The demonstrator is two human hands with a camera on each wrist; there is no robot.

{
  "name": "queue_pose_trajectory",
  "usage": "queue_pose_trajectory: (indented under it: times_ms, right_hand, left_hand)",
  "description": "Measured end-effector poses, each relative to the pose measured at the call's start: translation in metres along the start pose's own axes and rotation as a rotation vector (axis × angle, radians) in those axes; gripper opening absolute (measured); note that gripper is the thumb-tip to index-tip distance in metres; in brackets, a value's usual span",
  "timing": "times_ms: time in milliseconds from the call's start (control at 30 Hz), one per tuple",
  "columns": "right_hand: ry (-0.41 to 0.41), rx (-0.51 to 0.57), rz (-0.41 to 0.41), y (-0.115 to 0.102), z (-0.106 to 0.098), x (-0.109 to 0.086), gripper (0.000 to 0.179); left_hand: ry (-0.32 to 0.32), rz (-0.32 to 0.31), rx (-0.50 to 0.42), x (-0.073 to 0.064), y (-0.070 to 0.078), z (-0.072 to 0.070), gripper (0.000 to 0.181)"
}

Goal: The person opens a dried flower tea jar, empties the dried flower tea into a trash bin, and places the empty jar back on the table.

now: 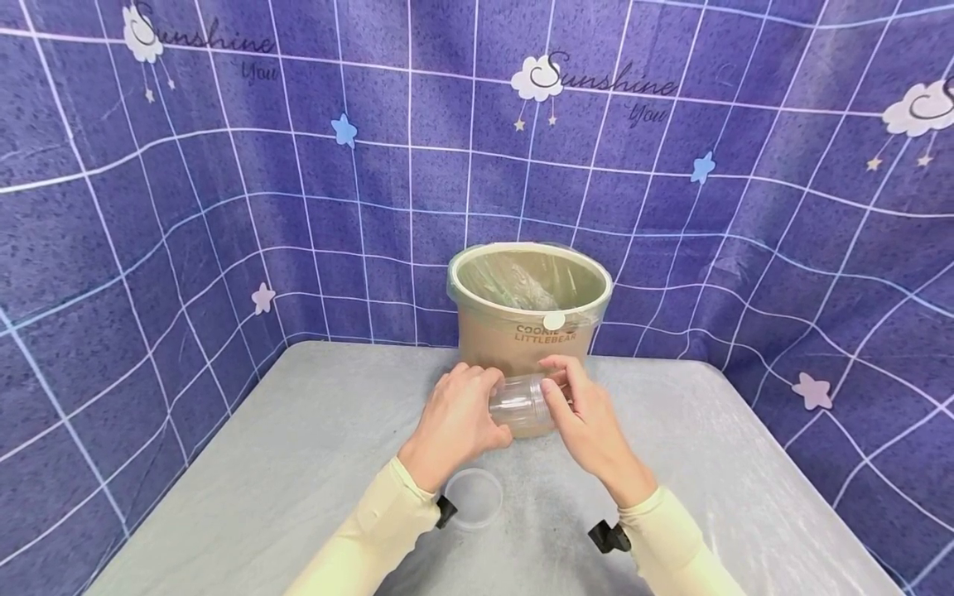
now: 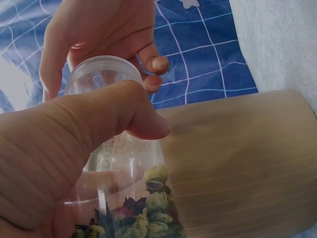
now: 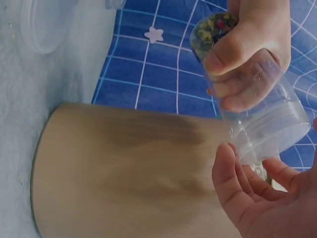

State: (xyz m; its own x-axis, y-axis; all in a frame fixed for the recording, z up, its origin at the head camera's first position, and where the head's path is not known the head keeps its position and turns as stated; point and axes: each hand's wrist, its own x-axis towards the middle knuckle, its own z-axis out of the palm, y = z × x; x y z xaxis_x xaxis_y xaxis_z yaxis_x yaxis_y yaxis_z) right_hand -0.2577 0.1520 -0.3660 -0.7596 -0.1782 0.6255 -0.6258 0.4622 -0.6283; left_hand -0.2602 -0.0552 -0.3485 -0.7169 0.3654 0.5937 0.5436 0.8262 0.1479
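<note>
My left hand (image 1: 458,418) grips a clear plastic jar (image 1: 516,401), tilted on its side in front of the bin, with the thumb across its wall in the left wrist view. Dried flower buds (image 2: 157,210), yellowish with some dark red, lie toward the jar's bottom end. At the jar's threaded mouth is my right hand (image 3: 272,203), its fingers spread and loosely bent, the fingertips close to the rim and not closed round it. A round translucent lid (image 1: 474,499) lies on the table near my left wrist.
Just behind the hands stands a beige bin (image 1: 484,339) with a pale rim and a clear bag liner (image 1: 522,277). The grey table (image 1: 298,463) is bordered at the back and both sides by a blue checked curtain (image 1: 417,190).
</note>
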Motion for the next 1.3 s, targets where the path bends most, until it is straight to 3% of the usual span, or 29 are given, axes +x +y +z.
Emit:
queue_pose_trajectory:
  times_ms: [167, 467, 1300]
  right_hand:
    - [-0.005, 0.018, 0.083, -0.0017, 0.0024, -0.0018, 0.027]
    - [-0.023, 0.008, 0.150, -0.0013, 0.0064, -0.0023, 0.022]
    - [-0.041, -0.028, 0.147, -0.0013, 0.0081, -0.0040, 0.022]
  left_hand:
    - [0.028, 0.020, 0.001, -0.0013, 0.0002, 0.0013, 0.043]
    - [0.061, 0.026, 0.009, -0.0017, -0.0002, 0.0024, 0.044]
    - [0.037, 0.022, 0.007, -0.0029, -0.0002, 0.0018, 0.045]
